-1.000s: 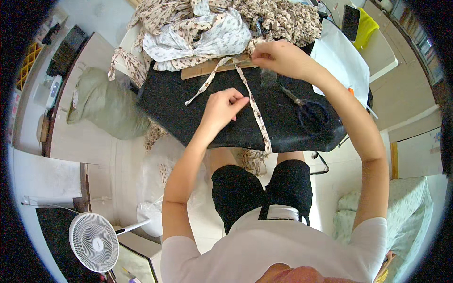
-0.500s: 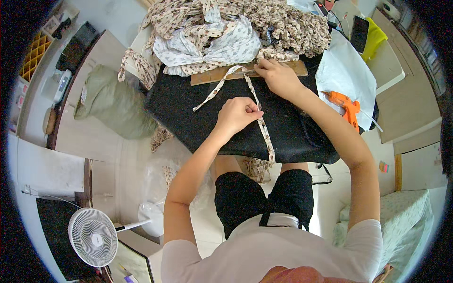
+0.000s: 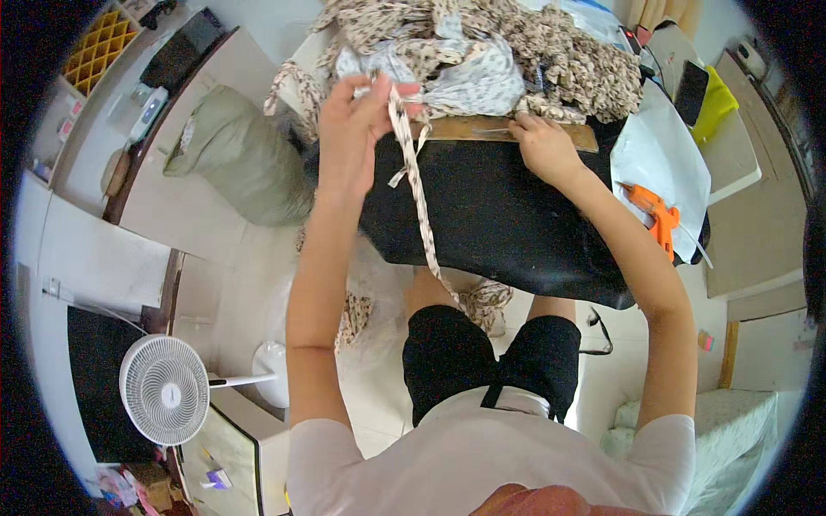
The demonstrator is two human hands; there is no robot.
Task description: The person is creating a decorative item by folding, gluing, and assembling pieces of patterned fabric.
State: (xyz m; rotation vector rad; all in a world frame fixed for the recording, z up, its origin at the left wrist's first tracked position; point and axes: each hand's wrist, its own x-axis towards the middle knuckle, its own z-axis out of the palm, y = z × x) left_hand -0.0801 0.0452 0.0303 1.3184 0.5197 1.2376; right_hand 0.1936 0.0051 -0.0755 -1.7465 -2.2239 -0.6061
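Head view: black mat (image 3: 490, 206) mid pic; L hand (image 3: 351, 119) & R hand (image 3: 551, 153) both in upper half.
L hand: upper mid, bit to the left; thumb & fingers clamped on strip (image 3: 417, 193); tips a bit blurry.
Strip: thin, cream w/ dark spots; hangs from L hand, runs down past mat's near edge to spotted cloth (image 3: 489, 308) btwn the knees, low mid.
R hand: upper mid, bit to the right, on board (image 3: 456, 130); fingers bent at end of thin stick (image 3: 491, 130); can't tell if they pinch it.
Board: brown, flat, just below cloth pile (image 3: 469, 82).
Cloth pile: top of pic, w/ bunchy ruffles (image 3: 594, 77) at right.
Glue gun (image 3: 661, 225): orange, right side, on white sheet (image 3: 641, 138).
Phone (image 3: 691, 93): black, upper right, by yellow cloth (image 3: 719, 107).
Fan (image 3: 165, 390): white, lower left.
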